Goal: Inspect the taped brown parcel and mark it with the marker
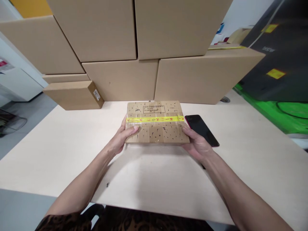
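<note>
My hands (120,138) (197,144) hold a box (157,133).
It looks stiff and light; its sides seem best to grip.

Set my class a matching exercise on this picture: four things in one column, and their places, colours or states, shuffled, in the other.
1. Speckled box
2. Printed tape
3. Phone
4. Labelled box

A. Yellow with red markings
B. Near the far edge of the table, at the left
C. Held between the left hand and right hand
D. Lying flat, dark screen up

Pairs: 1-C, 2-A, 3-D, 4-B
</note>
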Available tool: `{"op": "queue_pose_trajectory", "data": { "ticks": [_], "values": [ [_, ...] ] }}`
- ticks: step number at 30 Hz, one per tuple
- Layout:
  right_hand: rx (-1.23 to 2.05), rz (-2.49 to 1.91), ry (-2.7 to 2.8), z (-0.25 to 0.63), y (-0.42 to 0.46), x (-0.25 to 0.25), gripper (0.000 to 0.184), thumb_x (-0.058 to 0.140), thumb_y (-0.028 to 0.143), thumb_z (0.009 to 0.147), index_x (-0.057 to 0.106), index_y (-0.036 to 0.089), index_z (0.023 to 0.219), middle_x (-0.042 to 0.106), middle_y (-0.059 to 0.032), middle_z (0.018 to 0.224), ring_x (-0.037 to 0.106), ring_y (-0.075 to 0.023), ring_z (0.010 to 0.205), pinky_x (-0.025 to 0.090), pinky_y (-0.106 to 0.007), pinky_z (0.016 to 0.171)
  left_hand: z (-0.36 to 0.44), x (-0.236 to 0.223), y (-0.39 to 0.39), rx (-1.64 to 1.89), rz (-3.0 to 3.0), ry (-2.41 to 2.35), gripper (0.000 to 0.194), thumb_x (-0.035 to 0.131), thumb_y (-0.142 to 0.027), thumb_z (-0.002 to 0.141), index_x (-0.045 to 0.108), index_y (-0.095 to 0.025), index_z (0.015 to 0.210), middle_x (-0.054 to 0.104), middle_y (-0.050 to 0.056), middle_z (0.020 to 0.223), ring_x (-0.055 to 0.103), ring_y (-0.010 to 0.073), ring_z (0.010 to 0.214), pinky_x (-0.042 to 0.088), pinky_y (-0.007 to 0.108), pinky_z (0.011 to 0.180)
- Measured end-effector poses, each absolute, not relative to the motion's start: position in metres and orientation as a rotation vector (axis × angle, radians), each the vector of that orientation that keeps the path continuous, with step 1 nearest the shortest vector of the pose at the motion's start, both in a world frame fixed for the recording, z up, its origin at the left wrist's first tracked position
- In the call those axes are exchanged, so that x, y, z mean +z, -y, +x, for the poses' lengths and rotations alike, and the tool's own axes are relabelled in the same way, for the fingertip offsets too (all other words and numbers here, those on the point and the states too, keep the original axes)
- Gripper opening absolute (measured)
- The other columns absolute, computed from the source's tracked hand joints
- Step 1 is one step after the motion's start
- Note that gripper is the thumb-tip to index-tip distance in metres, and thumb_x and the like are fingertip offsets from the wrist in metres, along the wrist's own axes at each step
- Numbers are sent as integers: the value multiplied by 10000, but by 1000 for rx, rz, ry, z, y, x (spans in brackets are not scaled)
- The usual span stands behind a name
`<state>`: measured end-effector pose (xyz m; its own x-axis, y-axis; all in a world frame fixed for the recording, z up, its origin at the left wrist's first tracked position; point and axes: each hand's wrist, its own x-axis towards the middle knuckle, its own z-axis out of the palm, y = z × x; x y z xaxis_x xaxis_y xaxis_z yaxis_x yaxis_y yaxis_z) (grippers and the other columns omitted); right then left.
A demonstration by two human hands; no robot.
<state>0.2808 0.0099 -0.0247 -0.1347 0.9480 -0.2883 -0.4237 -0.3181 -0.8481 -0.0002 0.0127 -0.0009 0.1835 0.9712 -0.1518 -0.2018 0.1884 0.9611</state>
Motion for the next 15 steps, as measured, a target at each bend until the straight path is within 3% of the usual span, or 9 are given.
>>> {"op": "queue_pose_trajectory", "data": {
  "ticks": [4, 7, 9, 11, 13, 15],
  "values": [
    [1679, -1093, 658, 279, -10, -18, 617, 969, 496, 569, 766, 307, 1120, 848, -52, 1177, 691, -413, 1333, 594, -596, 1080, -3, -10, -15, 1065, 1096, -937, 957, 697, -852, 866, 505, -322, 1639, 600, 104, 1662, 437, 412, 1631, 388, 550, 1342],
    [1711, -1107, 622, 281, -10, -12, 602, 931, 631, 619, 768, 314, 1104, 853, -69, 1151, 690, -421, 1336, 597, -614, 1058, -10, -19, -14, 1078, 1184, -884, 1052, 573, -944, 864, 359, -377, 1723, 366, 62, 1822, 201, 391, 1732, 259, 578, 1392],
    [1711, -1113, 653, 285, -9, -9, 630, 852, 768, 678, 772, 318, 1111, 855, -90, 1146, 686, -428, 1344, 596, -628, 1043, -16, -20, -12, 1067, 1318, -815, 1160, 634, -946, 820, 235, -398, 1762, 180, 38, 1883, 54, 378, 1756, 164, 568, 1413],
    [1695, -1114, 698, 289, -8, -7, 688, 765, 873, 714, 779, 318, 1120, 856, -107, 1143, 683, -432, 1353, 598, -627, 1033, -20, -16, -9, 992, 1434, -733, 1319, 785, -885, 747, 135, -384, 1781, 94, 58, 1896, 17, 411, 1751, 146, 581, 1413],
    [1674, -1109, 726, 292, -7, -6, 754, 699, 942, 728, 785, 319, 1145, 856, -114, 1148, 686, -433, 1354, 603, -614, 1024, -22, -10, -8, 909, 1481, -721, 1378, 906, -727, 745, 77, -368, 1786, 92, 91, 1893, 64, 447, 1742, 199, 606, 1401],
    [1641, -1100, 740, 292, -7, -7, 817, 656, 982, 731, 785, 319, 1191, 856, -114, 1160, 696, -433, 1342, 612, -603, 1007, -22, -7, -8, 904, 1485, -770, 1289, 892, -643, 812, 103, -342, 1786, 175, 120, 1877, 125, 458, 1733, 264, 609, 1386]
  ]
}}
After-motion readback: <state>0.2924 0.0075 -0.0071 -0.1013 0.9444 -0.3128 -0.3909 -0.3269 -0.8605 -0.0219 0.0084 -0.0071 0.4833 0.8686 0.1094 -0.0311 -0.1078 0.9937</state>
